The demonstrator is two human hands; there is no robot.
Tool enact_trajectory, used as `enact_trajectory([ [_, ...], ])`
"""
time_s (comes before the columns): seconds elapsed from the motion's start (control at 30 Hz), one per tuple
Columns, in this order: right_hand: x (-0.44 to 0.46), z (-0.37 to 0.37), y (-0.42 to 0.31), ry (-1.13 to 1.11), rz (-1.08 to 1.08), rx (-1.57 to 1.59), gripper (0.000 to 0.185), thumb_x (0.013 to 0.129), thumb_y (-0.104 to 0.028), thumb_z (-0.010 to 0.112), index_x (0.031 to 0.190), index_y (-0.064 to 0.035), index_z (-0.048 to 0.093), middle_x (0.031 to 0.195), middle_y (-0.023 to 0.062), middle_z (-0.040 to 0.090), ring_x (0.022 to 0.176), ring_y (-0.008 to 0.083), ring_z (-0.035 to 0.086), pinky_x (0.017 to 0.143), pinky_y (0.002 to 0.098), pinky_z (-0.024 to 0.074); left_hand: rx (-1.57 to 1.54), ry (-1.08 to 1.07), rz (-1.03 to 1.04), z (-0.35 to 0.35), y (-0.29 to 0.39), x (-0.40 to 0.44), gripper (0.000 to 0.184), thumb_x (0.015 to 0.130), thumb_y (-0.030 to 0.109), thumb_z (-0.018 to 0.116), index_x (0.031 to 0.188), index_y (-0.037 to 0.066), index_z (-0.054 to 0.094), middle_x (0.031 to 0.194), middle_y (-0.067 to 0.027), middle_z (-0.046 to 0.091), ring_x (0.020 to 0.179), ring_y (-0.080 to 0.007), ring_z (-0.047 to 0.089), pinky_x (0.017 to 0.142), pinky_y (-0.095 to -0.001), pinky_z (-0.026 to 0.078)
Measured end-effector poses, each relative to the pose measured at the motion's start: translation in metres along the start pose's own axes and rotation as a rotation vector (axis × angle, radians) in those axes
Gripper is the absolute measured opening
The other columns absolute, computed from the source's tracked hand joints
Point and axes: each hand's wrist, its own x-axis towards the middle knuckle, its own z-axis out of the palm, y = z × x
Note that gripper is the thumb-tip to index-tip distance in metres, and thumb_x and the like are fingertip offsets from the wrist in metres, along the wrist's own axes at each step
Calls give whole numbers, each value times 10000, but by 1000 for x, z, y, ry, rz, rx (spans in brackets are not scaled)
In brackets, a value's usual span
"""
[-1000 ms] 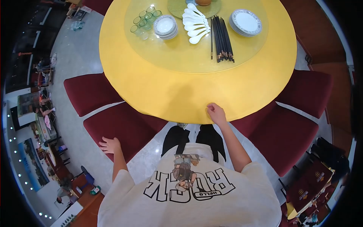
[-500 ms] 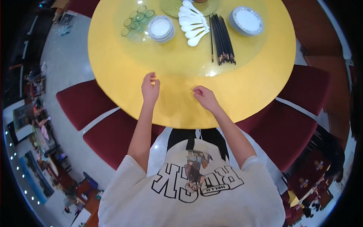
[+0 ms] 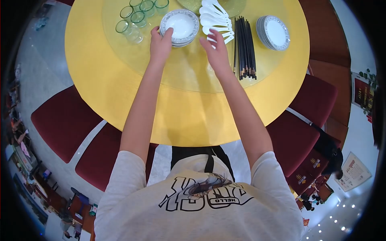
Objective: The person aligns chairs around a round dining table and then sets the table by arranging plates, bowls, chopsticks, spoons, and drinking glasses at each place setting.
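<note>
My left hand (image 3: 161,44) is at the left side of a stack of white bowls (image 3: 179,25) with patterned rims, its thumb over the near rim and its fingers along the side. To the right of that stack, my right hand (image 3: 215,48) has its thumb and fingers apart, with nothing in it. Just beyond its fingertips lie white spoons (image 3: 217,21), fanned out and partly covered by the hand. Black chopsticks (image 3: 245,48) lie in a bundle to its right.
Green-rimmed glasses (image 3: 138,19) stand left of the bowls. A stack of plates (image 3: 276,33) is at the right on the glass turntable (image 3: 177,80). Dark red chairs (image 3: 66,120) flank the round yellow table (image 3: 185,120). A person in black (image 3: 330,154) is at the far right.
Both hands have moved forward over the table from its near edge. My left hand, earlier by a chair, has reached the bowls. The view has shifted, with the tableware now nearer.
</note>
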Motion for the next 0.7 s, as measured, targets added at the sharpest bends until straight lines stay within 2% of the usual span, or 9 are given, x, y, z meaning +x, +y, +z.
enact_trajectory([
  [0.1, 27, 16, -8, 6, 106, -10, 793, 857, -388, 766, 1464, -16, 415, 1432, 217, 488, 1286, 336, 505, 1062, 426, 433, 18, -51, 0, 5, -7, 7, 812, 859, 416, 680, 1430, -73, 374, 1309, -253, 611, 1193, -338, 618, 1008, -385, 467],
  [0.23, 41, 33, -12, -23, 117, 24, 790, 859, -392, 763, 1464, -20, 417, 1432, 219, 487, 1291, 336, 500, 1062, 425, 433, -7, -88, 6, 4, -12, 10, 800, 855, 405, 690, 1421, -69, 384, 1300, -245, 618, 1183, -346, 625, 995, -393, 479],
  [0.33, 41, 33, -6, -41, 143, 54, 782, 860, -393, 762, 1460, -25, 422, 1431, 219, 490, 1298, 336, 494, 1052, 425, 442, -7, -65, 88, 7, -20, 9, 782, 856, 395, 698, 1412, -64, 393, 1311, -243, 608, 1195, -339, 619, 1000, -389, 474],
  [0.43, 32, 18, 0, -10, 113, 30, 741, 863, -346, 766, 1443, -26, 435, 1407, 206, 508, 1273, 318, 513, 1027, 419, 463, -13, -30, 93, 6, -26, 2, 781, 872, 413, 696, 1412, -61, 390, 1359, -249, 554, 1197, -337, 598, 1002, -405, 466],
  [0.5, 17, -2, -4, 46, 132, 46, 663, 879, -263, 757, 1418, -27, 452, 1369, 185, 533, 1241, 293, 534, 1011, 402, 475, 0, 126, 110, 3, -29, -14, 733, 903, 394, 684, 1409, -50, 397, 1385, -231, 503, 1183, -322, 569, 992, -427, 459],
  [0.53, 11, -14, -1, 53, 132, 36, 663, 879, -263, 757, 1418, -27, 452, 1369, 185, 533, 1241, 293, 534, 1011, 402, 475, -9, 117, 107, 3, -29, -25, 733, 903, 394, 684, 1409, -50, 397, 1385, -231, 503, 1183, -322, 569, 992, -427, 459],
  [0.6, -3, -43, 9, 104, 142, 42, 586, 899, -189, 730, 1399, -36, 466, 1327, 153, 552, 1179, 244, 563, 958, 357, 497, -50, 230, 100, 2, -30, -47, 620, 939, 316, 665, 1386, -39, 422, 1330, -198, 502, 1130, -294, 550, 965, -409, 466],
  [0.63, -10, -56, 11, 109, 143, 41, 586, 899, -189, 730, 1399, -36, 466, 1327, 153, 552, 1179, 244, 563, 958, 357, 497, -50, 225, 100, 2, -32, -58, 620, 939, 316, 665, 1386, -39, 422, 1330, -198, 502, 1130, -294, 550, 965, -409, 466],
  [0.7, -22, -83, 14, 171, 209, 61, 539, 912, -168, 712, 1384, -46, 483, 1287, 123, 575, 1114, 195, 584, 885, 314, 510, -135, 293, 133, 6, -38, -79, 460, 961, 220, 634, 1319, -15, 469, 1250, -148, 523, 1083, -254, 545, 902, -361, 478],
])
